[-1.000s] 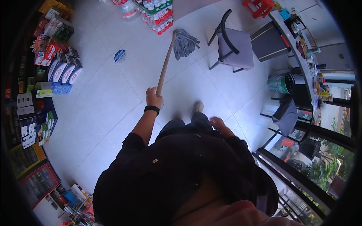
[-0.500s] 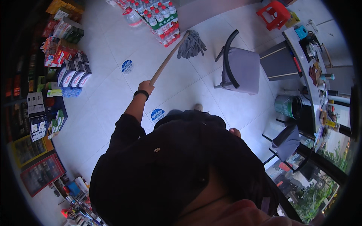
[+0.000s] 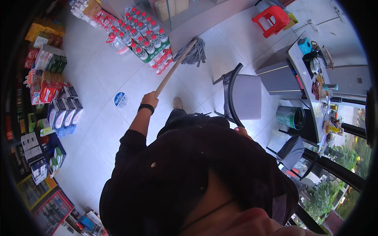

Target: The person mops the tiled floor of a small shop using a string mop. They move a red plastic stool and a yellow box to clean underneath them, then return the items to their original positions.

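Observation:
My left hand point(image 3: 150, 100), with a black band at the wrist, is closed round the wooden handle of a mop point(image 3: 175, 69). The handle slants away to the upper right. Its grey strands point(image 3: 195, 54) lie on the tiled floor, right beside a stack of bottled water point(image 3: 145, 37). Low at my right side, my right hand point(image 3: 243, 132) shows only in part past my dark sleeve, its fingers mostly hidden. It is nearest to the black curved back of a grey chair point(image 3: 245, 97); whether it touches the chair I cannot tell.
Boxed goods point(image 3: 65, 112) line the left side. Beyond the mop is a grey counter base point(image 3: 212, 17). A red stool point(image 3: 271, 20) stands at the far right. A cluttered desk point(image 3: 311, 86), a metal bin point(image 3: 289, 117) and a second chair point(image 3: 290, 151) fill the right side.
I have stepped forward, and one shoe now shows ahead of me. The mop strands have shifted toward the counter base, close beside the bottles. The grey chair is nearer my right hand.

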Demonstrator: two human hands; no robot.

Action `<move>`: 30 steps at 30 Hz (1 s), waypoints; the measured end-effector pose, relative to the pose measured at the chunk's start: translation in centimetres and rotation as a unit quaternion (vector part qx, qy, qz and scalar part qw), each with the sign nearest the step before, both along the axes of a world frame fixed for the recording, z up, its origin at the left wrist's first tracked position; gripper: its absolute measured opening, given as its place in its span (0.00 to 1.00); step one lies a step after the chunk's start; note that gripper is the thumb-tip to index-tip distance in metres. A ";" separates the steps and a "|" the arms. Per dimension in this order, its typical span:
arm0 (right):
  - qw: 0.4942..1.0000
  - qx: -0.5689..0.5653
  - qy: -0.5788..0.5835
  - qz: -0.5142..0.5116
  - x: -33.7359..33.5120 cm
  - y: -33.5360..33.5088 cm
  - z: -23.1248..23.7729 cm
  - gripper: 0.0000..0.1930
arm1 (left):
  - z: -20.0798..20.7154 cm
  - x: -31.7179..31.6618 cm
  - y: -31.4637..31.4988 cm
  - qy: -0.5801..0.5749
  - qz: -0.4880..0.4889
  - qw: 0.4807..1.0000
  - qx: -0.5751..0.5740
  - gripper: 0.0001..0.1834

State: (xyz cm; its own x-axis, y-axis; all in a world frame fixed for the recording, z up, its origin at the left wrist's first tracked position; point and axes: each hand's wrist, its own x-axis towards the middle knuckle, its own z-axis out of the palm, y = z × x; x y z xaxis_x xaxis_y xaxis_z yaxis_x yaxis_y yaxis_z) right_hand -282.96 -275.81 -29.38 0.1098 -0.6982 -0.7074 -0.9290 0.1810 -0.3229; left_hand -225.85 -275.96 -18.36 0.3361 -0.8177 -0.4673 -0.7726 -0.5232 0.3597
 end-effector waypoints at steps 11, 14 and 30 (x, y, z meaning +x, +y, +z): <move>0.993 -0.095 -0.029 -0.066 9.5 -9.6 6.3 0.14 | 0.2 0.9 -22.1 0.049 -0.056 0.995 -0.060 0.12; 0.987 -0.124 -0.058 -0.088 11.8 -13.8 6.7 0.13 | -0.2 -0.5 -28.2 0.071 -0.066 0.992 -0.086 0.13; 0.949 -0.128 -0.134 -0.256 8.7 -40.0 2.1 0.13 | 7.5 -14.2 -62.4 0.100 -0.168 0.956 -0.217 0.21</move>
State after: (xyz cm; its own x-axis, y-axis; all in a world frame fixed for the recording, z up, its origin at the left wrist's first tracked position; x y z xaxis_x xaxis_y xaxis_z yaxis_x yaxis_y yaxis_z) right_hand -274.30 -315.84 -27.23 -0.1385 -0.8535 -0.5023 -0.6182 0.4707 -0.6295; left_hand -240.09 -338.35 -10.87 -0.0405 -0.9955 -0.0862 -0.7639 -0.0248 0.6449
